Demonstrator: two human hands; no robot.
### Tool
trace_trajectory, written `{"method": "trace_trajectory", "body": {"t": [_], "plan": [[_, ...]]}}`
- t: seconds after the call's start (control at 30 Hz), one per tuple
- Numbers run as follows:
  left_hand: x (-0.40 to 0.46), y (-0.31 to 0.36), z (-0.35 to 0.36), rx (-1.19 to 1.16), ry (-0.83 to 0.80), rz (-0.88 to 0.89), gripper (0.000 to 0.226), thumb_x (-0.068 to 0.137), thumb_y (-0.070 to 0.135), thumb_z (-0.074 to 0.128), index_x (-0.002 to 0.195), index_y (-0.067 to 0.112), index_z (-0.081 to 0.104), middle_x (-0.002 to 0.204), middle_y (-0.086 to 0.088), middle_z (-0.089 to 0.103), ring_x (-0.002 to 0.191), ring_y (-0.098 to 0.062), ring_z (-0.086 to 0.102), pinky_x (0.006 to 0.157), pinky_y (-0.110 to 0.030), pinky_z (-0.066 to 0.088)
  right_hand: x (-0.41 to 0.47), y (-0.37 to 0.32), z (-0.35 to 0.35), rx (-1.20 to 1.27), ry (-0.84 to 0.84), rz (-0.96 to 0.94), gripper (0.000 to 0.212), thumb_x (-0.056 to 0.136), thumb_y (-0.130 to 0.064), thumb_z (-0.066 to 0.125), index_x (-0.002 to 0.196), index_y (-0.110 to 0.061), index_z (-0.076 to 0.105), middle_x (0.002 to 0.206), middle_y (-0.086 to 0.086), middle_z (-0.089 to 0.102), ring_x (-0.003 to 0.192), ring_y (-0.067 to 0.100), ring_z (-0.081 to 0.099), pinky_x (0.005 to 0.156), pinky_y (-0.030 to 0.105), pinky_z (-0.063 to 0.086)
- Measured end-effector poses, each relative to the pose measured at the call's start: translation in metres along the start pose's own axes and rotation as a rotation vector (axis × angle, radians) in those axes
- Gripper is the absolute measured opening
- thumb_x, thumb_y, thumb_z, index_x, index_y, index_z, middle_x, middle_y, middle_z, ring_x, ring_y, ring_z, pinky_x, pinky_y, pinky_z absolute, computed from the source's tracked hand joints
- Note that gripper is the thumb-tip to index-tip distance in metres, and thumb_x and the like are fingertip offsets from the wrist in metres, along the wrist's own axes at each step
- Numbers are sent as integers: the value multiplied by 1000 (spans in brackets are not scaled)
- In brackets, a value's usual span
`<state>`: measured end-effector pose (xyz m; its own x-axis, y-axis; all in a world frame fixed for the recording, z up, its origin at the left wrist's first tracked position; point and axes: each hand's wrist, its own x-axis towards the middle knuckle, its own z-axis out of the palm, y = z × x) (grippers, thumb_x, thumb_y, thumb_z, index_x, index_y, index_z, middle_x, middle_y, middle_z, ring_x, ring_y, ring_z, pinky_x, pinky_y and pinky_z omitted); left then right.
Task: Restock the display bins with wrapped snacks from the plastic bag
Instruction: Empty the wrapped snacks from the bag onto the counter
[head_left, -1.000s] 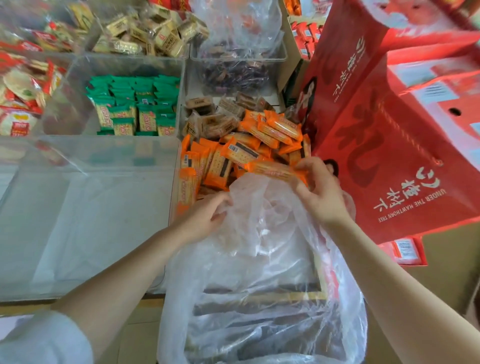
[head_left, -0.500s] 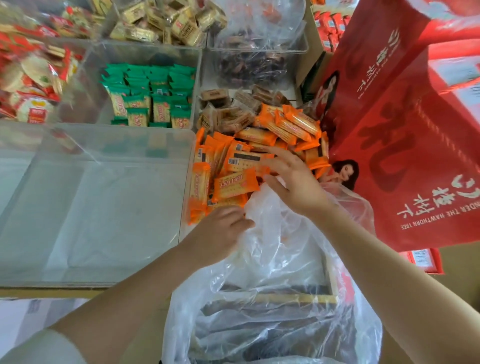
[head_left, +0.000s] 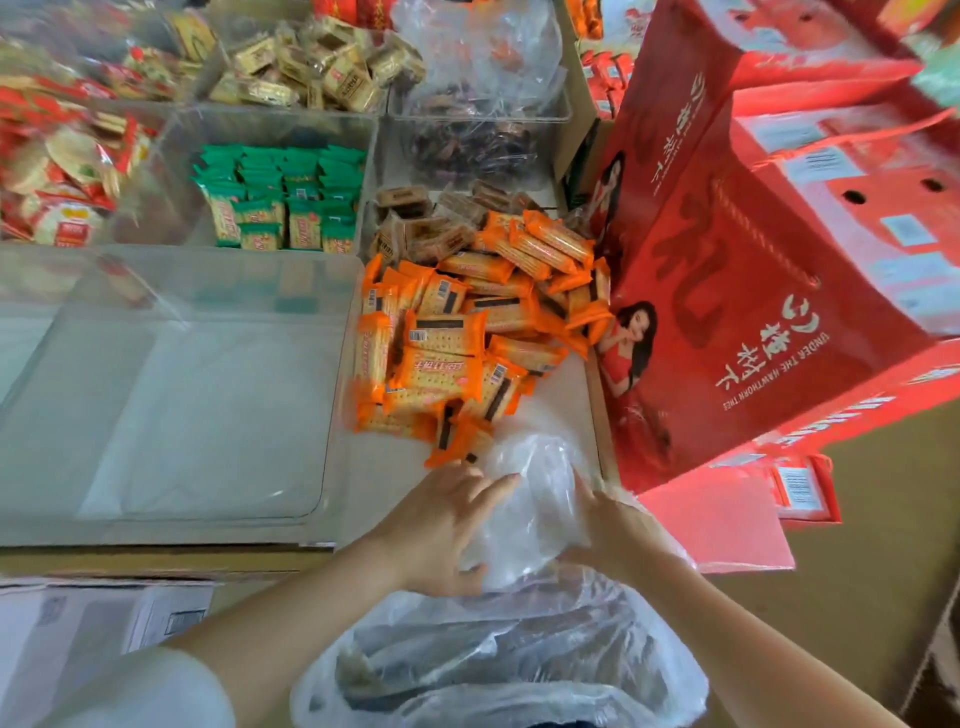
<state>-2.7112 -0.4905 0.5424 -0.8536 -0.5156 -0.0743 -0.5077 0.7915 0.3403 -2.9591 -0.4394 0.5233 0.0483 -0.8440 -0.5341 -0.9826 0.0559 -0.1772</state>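
While both hands gather the emptied bag at the bin's near edge, the scene reads near to far.
Plastic bag (head_left: 524, 519): clear, bunched up between the hands, its lower part sagging toward the person.
Left hand (head_left: 441, 530): fingers spread against the bag's side, pressing it.
Right hand (head_left: 613, 525): curled round the bag's far side.
Orange-wrapped biscuits (head_left: 457, 343): heaped in the clear display bin (head_left: 571, 410) just beyond.
Advice: probably check that no packets remain inside, then draw the film back gently so the pile stays put.
Empty bin (head_left: 171, 405): left, unfilled.
Green packets (head_left: 280, 202): farther back.
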Motion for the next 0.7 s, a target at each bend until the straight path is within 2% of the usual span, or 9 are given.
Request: {"method": "trace_trajectory", "body": {"t": [0.1,0.2,0.27,0.33,0.43,0.5,0.57,0.63,0.7], "plan": [[-18,4,23,150,-121,-139,98,75,58,50,144,23,-11,112,-8,54,99,-26,51,90,-35,42,-9,1,-1,-40,-42,87,68,89,-42,56,145,-34,18,136,7,47,115,28,53,87,35,44],[-21,8,32,137,-216,-319,87,84,41,56,149,21,2,119,-6,55,101,-26,55,83,-35,44,-14,7,-5,109,-38,257,46,93,-15,44,137,-27,44,119,10,60,104,30,59,81,33,45],[-15,14,28,8,-167,-408,69,81,33,61,142,25,29,118,-2,58,102,-25,57,78,-33,46,-15,6,-8,662,59,378,42,88,3,38,123,-8,59,92,12,66,80,26,61,66,29,47],[-6,21,18,-304,-9,-548,57,79,25,64,133,28,44,112,-2,62,96,-24,58,71,-28,45,-16,0,-13,1330,131,430,43,84,14,33,116,2,60,75,11,64,60,19,60,53,26,48],[4,29,-7,-864,287,-657,63,78,21,59,135,37,38,122,1,58,106,-15,56,82,-22,41,-31,-21,-32,1897,58,219,41,89,12,40,126,-1,47,91,16,66,74,23,66,59,28,57],[2,31,-26,-1189,356,-596,69,71,37,57,136,39,32,140,7,43,128,-9,41,103,-25,33,-40,-35,-45,1948,4,11,48,83,9,49,130,4,43,107,21,60,90,28,63,74,30,57],[-5,37,-44,-1312,284,-507,88,71,45,62,145,29,18,148,16,19,135,4,16,106,-19,21,-48,-50,-56,1902,-30,-118,56,70,-3,58,125,1,47,105,21,60,91,27,63,77,32,52],[-13,40,-54,-1085,204,-476,108,73,40,76,147,27,-2,143,22,6,129,10,7,97,-9,18,-53,-71,-62,1757,-38,-157,73,48,-26,76,115,-9,50,100,13,61,91,24,60,78,34,41],[-19,36,-57,-866,220,-453,114,68,36,81,147,24,0,147,16,14,135,-1,20,97,-12,30,-56,-94,-67,1593,-26,-169,92,41,-40,75,124,-14,45,104,8,62,99,22,56,85,36,34]]}}
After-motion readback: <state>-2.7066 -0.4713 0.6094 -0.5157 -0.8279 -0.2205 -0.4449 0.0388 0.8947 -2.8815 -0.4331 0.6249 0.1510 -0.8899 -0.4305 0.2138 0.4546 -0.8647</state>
